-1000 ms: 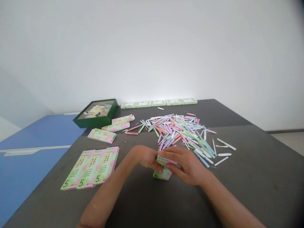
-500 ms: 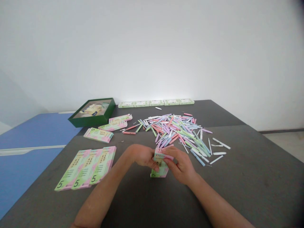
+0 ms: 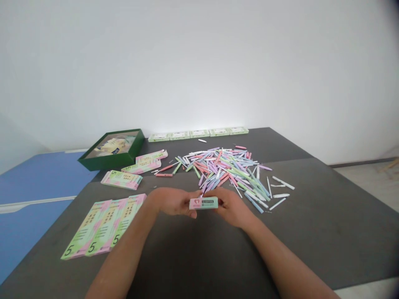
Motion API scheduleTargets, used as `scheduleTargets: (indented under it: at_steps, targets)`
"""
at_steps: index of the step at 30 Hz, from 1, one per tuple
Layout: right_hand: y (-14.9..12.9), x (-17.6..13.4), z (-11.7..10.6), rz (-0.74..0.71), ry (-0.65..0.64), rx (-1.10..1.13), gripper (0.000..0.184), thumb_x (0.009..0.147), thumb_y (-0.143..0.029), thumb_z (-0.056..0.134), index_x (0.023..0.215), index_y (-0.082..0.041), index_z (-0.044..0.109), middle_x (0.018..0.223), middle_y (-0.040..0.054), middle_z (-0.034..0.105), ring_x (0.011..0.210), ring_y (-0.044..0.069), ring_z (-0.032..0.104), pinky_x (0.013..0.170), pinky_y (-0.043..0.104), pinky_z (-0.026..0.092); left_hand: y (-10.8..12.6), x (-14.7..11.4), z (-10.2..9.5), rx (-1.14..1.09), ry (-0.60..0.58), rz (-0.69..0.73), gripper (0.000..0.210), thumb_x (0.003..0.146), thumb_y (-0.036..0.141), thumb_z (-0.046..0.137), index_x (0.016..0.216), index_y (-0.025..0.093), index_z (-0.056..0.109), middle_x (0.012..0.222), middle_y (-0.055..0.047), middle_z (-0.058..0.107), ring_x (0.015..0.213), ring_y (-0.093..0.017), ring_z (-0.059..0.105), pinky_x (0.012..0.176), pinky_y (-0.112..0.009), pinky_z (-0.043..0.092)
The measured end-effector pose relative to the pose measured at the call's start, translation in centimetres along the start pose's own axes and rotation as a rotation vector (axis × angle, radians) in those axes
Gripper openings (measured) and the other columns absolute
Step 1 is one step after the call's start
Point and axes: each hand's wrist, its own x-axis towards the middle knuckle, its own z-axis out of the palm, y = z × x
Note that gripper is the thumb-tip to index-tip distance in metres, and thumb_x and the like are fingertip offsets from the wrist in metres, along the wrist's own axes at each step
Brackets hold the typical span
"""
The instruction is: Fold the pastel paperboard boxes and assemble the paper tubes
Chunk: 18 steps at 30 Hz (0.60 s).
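Between my two hands is a small pink and green cardboard box [image 3: 203, 203], its narrow printed end turned toward me. My left hand [image 3: 174, 202] grips the box's left side, with the thumb low beside it. On the other side, the fingers of my right hand [image 3: 230, 207] are closed on the right edge. Just beyond my hands lies a loose pile of pastel pen-like sticks [image 3: 224, 168] in pink, purple, green, blue and white. Three flat boxes marked 5 [image 3: 102, 226] lie side by side to the left of my left forearm.
More pink and green boxes [image 3: 122, 179] lie at the left, near a green open box [image 3: 114, 160] holding plastic packets. Several pale green boxes [image 3: 199, 133] line the table's back edge by the wall. Stray white sticks [image 3: 283, 182] lie right of the pile. A blue surface [image 3: 40, 178] adjoins at left.
The box has tipped from showing its broad face to showing its narrow end. Both hands have turned with it and shifted slightly left. The view has moved a little too.
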Motion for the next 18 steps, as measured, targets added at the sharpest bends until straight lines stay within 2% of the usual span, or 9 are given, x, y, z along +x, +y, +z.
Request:
scheduleTargets:
  at_steps: [3,6,9,11,14,16,18]
  targets:
    - [0.2,0.0,1.3,0.090,0.025,0.366,0.038,0.077,-0.015,0.050,0.113,-0.024,0.059,0.088,0.0021,0.065,0.067,0.013,0.057,0.064,0.027,0.045,0.4,-0.7,-0.2,0.073,0.025,-0.051,0.062,0.085,0.038,0.053,0.138,0.016,0.031,0.103,-0.006,0.068,0.082,-0.021,0.063,0.070,-0.023,0.044]
    - [0.6,0.2,2.2,0.087,-0.025,0.759,0.034,0.074,-0.017,0.053,0.107,-0.022,0.061,0.092,0.0032,0.065,0.071,0.014,0.058,0.063,0.027,0.045,0.1,-1.3,-0.2,0.075,0.012,-0.004,0.073,0.086,0.055,0.045,0.141,0.012,0.025,0.123,-0.011,0.058,0.103,-0.024,0.057,0.082,-0.022,0.041]
    - [1.3,0.4,2.2,0.137,-0.055,0.966,0.030,0.076,-0.022,0.050,0.104,-0.018,0.062,0.090,0.0049,0.063,0.073,0.015,0.058,0.062,0.027,0.045,-0.5,-2.1,-0.2,-0.035,-0.020,0.011,0.082,0.087,0.063,0.035,0.145,0.011,0.009,0.135,-0.013,0.048,0.119,-0.023,0.047,0.093,-0.024,0.035]
    - [1.7,0.6,2.1,0.170,0.009,0.929,0.026,0.079,-0.026,0.050,0.101,-0.017,0.062,0.080,0.0030,0.060,0.065,0.012,0.054,0.057,0.024,0.041,-0.8,-2.9,-0.3,-0.047,-0.027,-0.087,0.086,0.087,0.063,0.035,0.145,0.009,0.001,0.135,-0.017,0.047,0.119,-0.023,0.048,0.093,-0.026,0.035]
    - [2.0,0.8,2.2,0.170,0.126,0.698,0.020,0.081,-0.026,0.053,0.097,-0.019,0.062,0.065,-0.0028,0.050,0.052,0.008,0.041,0.050,0.020,0.035,-1.0,-3.9,-0.4,-0.047,-0.027,-0.194,0.087,0.088,0.062,0.035,0.145,0.009,-0.003,0.141,-0.020,0.037,0.124,-0.024,0.042,0.096,-0.028,0.032]
    - [1.9,1.0,2.4,0.125,0.147,0.661,0.031,0.082,-0.025,0.052,0.112,-0.022,0.055,0.072,-0.0023,0.052,0.055,0.009,0.043,0.053,0.021,0.037,-1.2,-4.2,-0.3,-0.032,-0.011,-0.206,0.086,0.088,0.062,0.033,0.145,0.010,-0.004,0.143,-0.019,0.033,0.125,-0.024,0.041,0.096,-0.027,0.032]
    - [1.8,1.0,2.7,0.060,0.153,0.746,0.053,0.082,-0.027,0.052,0.132,-0.025,0.035,0.088,0.0010,0.057,0.064,0.011,0.050,0.059,0.024,0.042,-1.6,-4.0,-0.2,0.012,0.029,-0.178,0.085,0.088,0.063,0.033,0.145,0.010,-0.001,0.144,-0.019,0.031,0.125,-0.025,0.041,0.095,-0.027,0.033]
